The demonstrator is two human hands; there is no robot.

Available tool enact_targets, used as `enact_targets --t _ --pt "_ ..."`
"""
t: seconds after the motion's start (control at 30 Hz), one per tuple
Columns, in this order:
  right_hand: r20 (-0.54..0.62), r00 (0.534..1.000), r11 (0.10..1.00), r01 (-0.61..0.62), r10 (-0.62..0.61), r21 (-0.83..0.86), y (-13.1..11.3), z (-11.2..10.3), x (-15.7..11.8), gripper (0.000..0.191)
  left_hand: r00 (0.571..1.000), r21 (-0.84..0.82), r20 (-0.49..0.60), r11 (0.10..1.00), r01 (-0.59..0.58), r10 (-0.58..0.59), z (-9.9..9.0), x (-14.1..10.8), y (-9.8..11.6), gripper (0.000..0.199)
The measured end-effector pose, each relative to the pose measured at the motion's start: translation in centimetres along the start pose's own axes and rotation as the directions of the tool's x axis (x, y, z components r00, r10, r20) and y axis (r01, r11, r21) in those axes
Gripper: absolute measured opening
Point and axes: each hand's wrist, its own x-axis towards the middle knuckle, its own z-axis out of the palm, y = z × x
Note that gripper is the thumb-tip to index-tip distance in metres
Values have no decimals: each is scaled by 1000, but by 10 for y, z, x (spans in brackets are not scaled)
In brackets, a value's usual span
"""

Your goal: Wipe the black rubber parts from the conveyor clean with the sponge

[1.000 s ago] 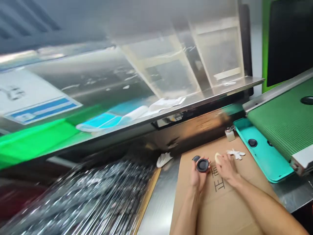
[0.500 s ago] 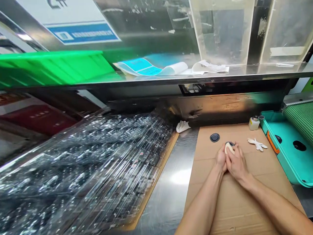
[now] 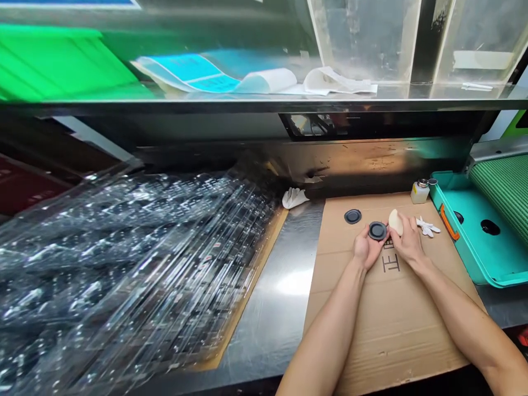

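My left hand [image 3: 364, 248] holds a round black disc-shaped part [image 3: 377, 231] with a raised ring, its face turned up. In my right hand [image 3: 407, 241] is a cream-coloured oval pad [image 3: 395, 222], pinched between thumb and fingers just right of the disc and apart from it. Another black disc [image 3: 352, 216] lies on the cardboard sheet [image 3: 371, 330], up and left of my hands. Beyond my right hand lies a white glove [image 3: 428, 227], partly hidden by the fingers.
A small bottle [image 3: 419, 191] stands by the teal tray [image 3: 474, 264], which holds black parts. Clear-wrapped trays [image 3: 144, 275] fill the left side. A white cloth [image 3: 295, 198] sits at the back. A metal shelf [image 3: 264, 106] with papers and a green bin [image 3: 53, 66] crosses above.
My hands have parted: the pad has come off the disc and moved right, and the disc's face now shows. The camera view has tilted down.
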Motion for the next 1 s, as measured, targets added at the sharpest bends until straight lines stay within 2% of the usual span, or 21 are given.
enact_targets --t 0.1,0.2,0.27,0.33,0.43,0.5,0.6,0.67,0.73,0.8,0.83,0.9,1.0 --pt "134 989 988 45 -65 145 -1 -8 -5 63 998 51 -48 998 -36 38 1 0 0 38" --pt "257 961 976 46 -101 211 -6 -15 -9 61 998 124 -35 991 -49 53 1 -2 -2 37" --pt "275 957 966 17 -90 259 -9 -17 -9 48 999 156 10 986 -53 52 1 -4 -6 36" --pt "242 969 952 -23 -54 306 -11 -15 -8 32 996 170 50 982 -77 70 1 -5 -11 35" --pt "199 980 911 -71 -12 405 -11 -3 -4 25 993 166 41 979 -114 109 -1 -5 -17 32" --pt "249 968 865 -117 -9 488 -7 6 -1 24 995 147 10 984 -97 96 -2 -5 -16 32" --pt "409 911 814 -201 -49 546 3 10 1 24 999 103 -22 994 -20 23 -2 -6 -13 36" --pt "462 883 839 -191 -80 509 9 4 2 22 1000 78 -23 997 14 -12 -2 -8 -11 38" --pt "398 916 916 -125 -40 381 9 -3 1 24 1000 72 -26 997 0 2 0 -8 -11 35" --pt "275 960 984 -95 51 148 1 -7 -1 31 998 80 -50 996 -29 33 2 -9 -13 33" --pt "233 969 995 -94 85 26 -5 -7 -3 35 997 81 -70 996 -37 43 2 -9 -15 33" --pt "240 966 986 -65 101 -154 -20 -5 -5 42 993 65 -109 997 -39 46 3 -9 -17 33" --pt "285 953 961 -23 104 -274 -34 -3 -4 46 992 51 -119 998 -23 29 2 -11 -18 34"
